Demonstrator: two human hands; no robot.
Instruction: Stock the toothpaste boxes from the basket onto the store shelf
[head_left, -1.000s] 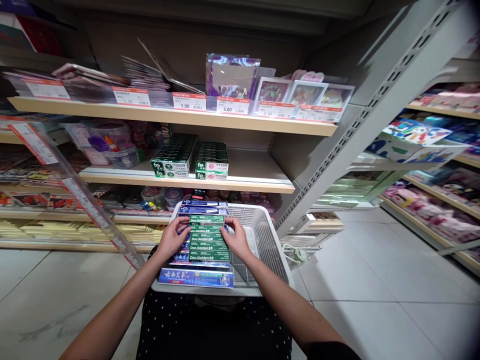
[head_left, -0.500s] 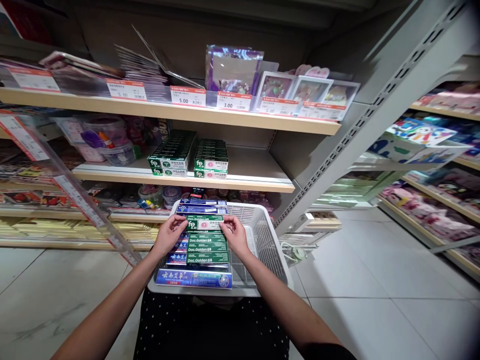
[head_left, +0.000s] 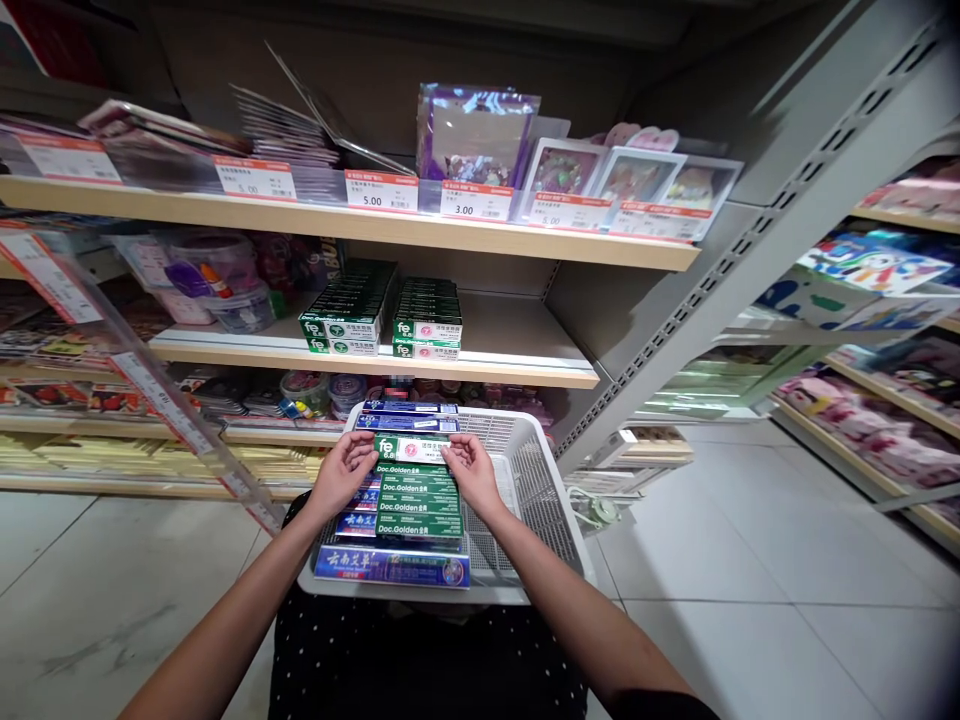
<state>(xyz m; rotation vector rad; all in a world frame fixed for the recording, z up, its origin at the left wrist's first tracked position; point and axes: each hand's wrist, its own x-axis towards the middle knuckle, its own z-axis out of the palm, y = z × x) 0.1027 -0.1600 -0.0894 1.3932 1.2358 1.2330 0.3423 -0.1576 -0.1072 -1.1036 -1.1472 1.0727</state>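
A green and white toothpaste box [head_left: 411,449] is pinched at its two ends, its printed white side facing me. My left hand [head_left: 345,472] is closed on the left end and my right hand [head_left: 473,472] on the right end. Just below it, several green toothpaste boxes [head_left: 420,505] lie in a row on top of blue ones. Nearest me is a long blue toothpaste box [head_left: 391,567]. All of these sit in a light grey plastic basket [head_left: 551,500] on my lap; its right side shows bare mesh.
Ahead, a middle shelf [head_left: 517,345] bears two stacks of green toothpaste boxes [head_left: 349,325]. Above it runs a shelf edge [head_left: 360,222] with price tags. Plastic tubs [head_left: 225,280] stand at the left. A slotted upright post [head_left: 720,270] rises to the right of the shelves, beside the tiled floor.
The held box has tipped so that its green top is less visible and its white side shows more. Both hands keep their hold on the ends. My view has shifted slightly.
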